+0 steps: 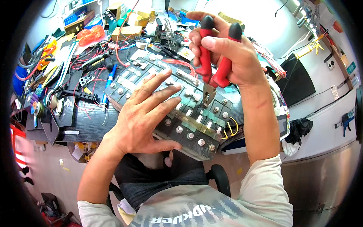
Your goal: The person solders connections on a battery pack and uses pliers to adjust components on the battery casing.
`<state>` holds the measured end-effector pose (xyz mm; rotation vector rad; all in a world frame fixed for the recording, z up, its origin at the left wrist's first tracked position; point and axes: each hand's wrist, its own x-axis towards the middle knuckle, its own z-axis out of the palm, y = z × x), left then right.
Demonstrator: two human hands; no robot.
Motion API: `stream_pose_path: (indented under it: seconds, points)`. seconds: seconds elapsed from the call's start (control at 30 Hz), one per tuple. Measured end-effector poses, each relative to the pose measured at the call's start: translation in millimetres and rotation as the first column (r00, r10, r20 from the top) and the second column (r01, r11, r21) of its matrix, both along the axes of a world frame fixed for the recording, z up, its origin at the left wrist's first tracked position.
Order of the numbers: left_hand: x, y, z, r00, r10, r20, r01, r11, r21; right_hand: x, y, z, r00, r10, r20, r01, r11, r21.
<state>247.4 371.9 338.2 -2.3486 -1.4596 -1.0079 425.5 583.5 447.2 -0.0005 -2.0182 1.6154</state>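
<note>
Your left hand (pixel 141 113), fingers spread, lies over battery pack (pixel 193 113), centre of frame; right hand (pixel 238 55) wrapped round red pliers (pixel 219 80), upper centre, tip at pack top; bolts (pixel 179 129) seated lower right, plier work seemingly unfinished, amount left unclear

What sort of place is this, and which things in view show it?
Probably an electronics or battery repair workshop: the right hand holds red-handled pliers at what looks like a battery pack with bolted terminals, and red wires lie on the cluttered black workbench.
</note>
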Motion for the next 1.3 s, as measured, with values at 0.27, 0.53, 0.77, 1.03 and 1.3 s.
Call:
stream_pose_path:
  seconds: [0.27, 0.53, 0.77, 1.03, 1.3]
  points:
    - [0.5, -0.8, 3.6, 1.000, 0.000, 0.017, 0.000, 1.000, 0.022, 22.5, -27.1, -4.5, 0.970, -0.114, -0.214, 0.095, 0.991, -0.096]
    - [0.6, 0.6, 2.7, 1.000, 0.016, 0.006, -0.016, 1.000, 0.000, 49.9, -57.6, -24.0, 0.872, -0.166, -0.461, 0.172, 0.985, -0.029]
    - [0.1, -0.6, 5.2, 1.000, 0.010, -0.029, -0.010, 1.000, -0.017, 101.0, -99.7, -46.1, 0.661, -0.246, -0.709, 0.417, 0.906, 0.074]
    - [0.5, -6.8, 10.4, 0.999, -0.037, 0.031, 0.036, 0.999, 0.025, 147.2, -95.9, 76.4, 0.528, -0.178, -0.831, 0.385, 0.922, 0.047]
    - [104.9, -77.1, 14.9, 0.071, 0.104, 0.992, 0.418, 0.900, -0.124, 104.3, -147.2, 0.5, 0.702, -0.203, -0.682, 0.056, 0.971, -0.232]
